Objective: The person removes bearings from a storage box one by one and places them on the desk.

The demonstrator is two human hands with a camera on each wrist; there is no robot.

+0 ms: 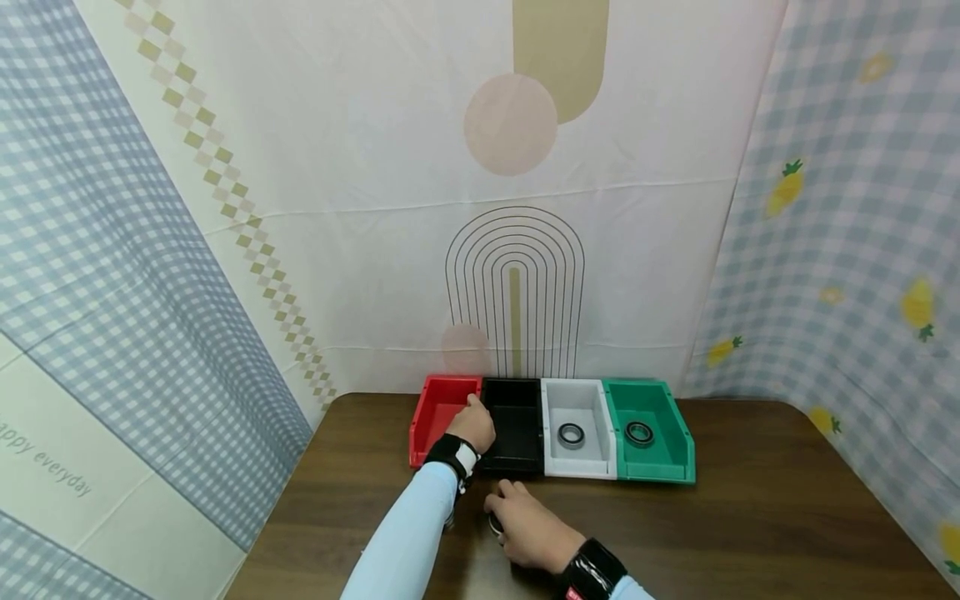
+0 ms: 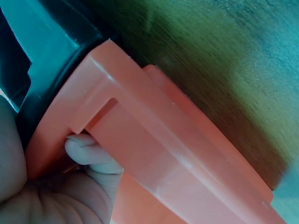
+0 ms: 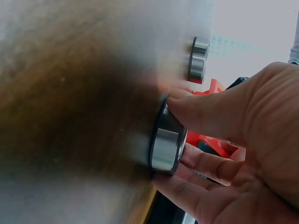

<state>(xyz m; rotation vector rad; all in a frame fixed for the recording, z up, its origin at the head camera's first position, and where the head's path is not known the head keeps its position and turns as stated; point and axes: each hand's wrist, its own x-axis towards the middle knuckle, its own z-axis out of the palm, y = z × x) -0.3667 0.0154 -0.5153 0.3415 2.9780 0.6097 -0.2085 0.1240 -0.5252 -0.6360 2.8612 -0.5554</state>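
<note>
My left hand (image 1: 472, 425) reaches over the border of the red bin (image 1: 432, 417) and the black bin (image 1: 513, 425). In the left wrist view a bent finger (image 2: 88, 151) shows beside the red bin's wall; whether the hand holds anything is hidden. On the table in front of the bins, my right hand (image 1: 528, 525) grips a ball bearing (image 3: 164, 144) between thumb and fingers, the bearing's flat face against the tabletop. A second bearing (image 3: 199, 59) lies on the table beyond it, mostly behind the left forearm in the head view.
To the right of the black bin stand a white bin (image 1: 581, 404) with a bearing (image 1: 571, 435) in it and a green bin (image 1: 652, 400) with another bearing (image 1: 639, 433). The bins line the back of the brown wooden table (image 1: 765, 483), before a patterned cloth (image 1: 375, 250).
</note>
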